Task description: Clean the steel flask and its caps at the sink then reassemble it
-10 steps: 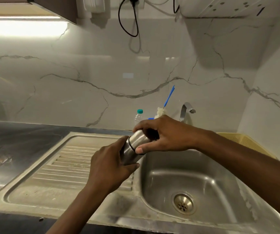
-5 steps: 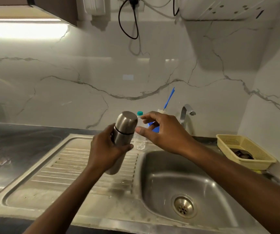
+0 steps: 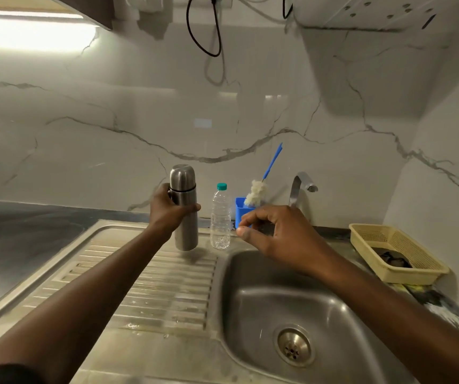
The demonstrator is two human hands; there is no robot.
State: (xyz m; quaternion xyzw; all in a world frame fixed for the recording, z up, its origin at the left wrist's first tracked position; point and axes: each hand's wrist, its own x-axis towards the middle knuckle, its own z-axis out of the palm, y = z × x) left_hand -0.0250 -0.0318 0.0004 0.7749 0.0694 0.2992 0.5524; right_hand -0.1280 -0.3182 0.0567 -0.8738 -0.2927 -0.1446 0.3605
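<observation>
Steel flask (image 3: 186, 231) now upright, capped, dark-banded, in left hand (image 3: 167, 212)

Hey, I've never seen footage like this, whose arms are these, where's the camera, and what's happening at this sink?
There is no machine here: these are a person's two bare arms, filmed by one wide-angle camera worn on their head, looking forward and down. The left hand grips a steel flask, upright with its cap on, over the ribbed drainboard; whether its base touches is unclear. The right hand hovers by the sink basin, fingers loosely curled, holding nothing visible. Behind stand a clear water bottle with a teal cap, a blue holder with a bottle brush, and the tap. A yellow basket sits at the right.
</observation>
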